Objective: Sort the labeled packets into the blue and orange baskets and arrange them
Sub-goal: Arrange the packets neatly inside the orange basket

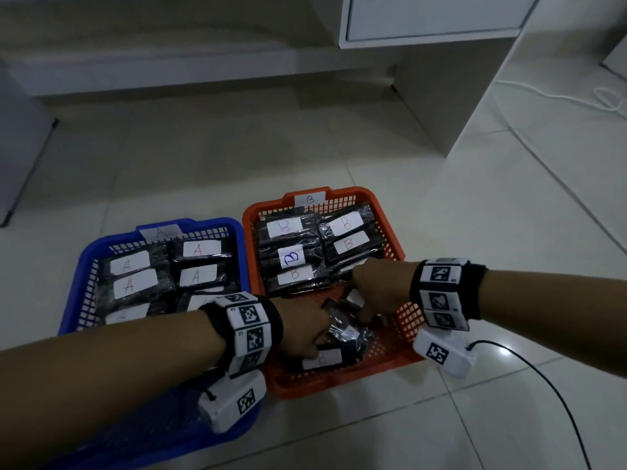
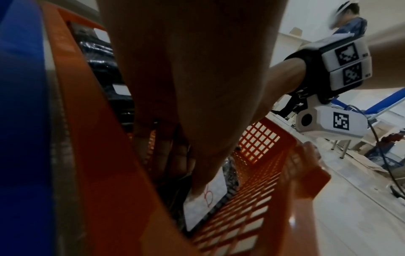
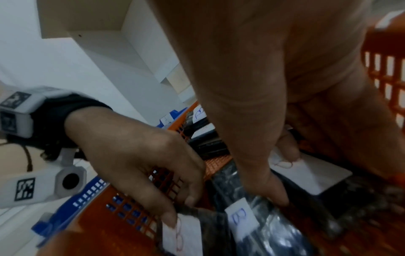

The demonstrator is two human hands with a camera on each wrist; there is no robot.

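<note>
The blue basket (image 1: 73, 290) holds black packets labelled A (image 1: 198, 249) in rows. Beside it, the orange basket (image 1: 339, 390) has packets labelled B (image 1: 346, 223) stacked in its far half and loose ones in its near half. My left hand (image 1: 314, 347) reaches into that near half and pinches a packet with a red B label (image 1: 320, 358), its thumb on the label (image 2: 206, 207). My right hand (image 1: 361, 312) grips a packet with a blue B label (image 3: 243, 218), thumb on its edge. Its fingers (image 3: 287, 152) touch another white-labelled packet (image 3: 306, 176).
Both baskets stand side by side on a tiled floor. A white cabinet (image 1: 441, 96) rises behind them, and a grey unit (image 1: 20, 147) stands at far left. A black cable (image 1: 543, 385) trails from my right wrist over the floor. Another person (image 2: 350, 20) stands far off.
</note>
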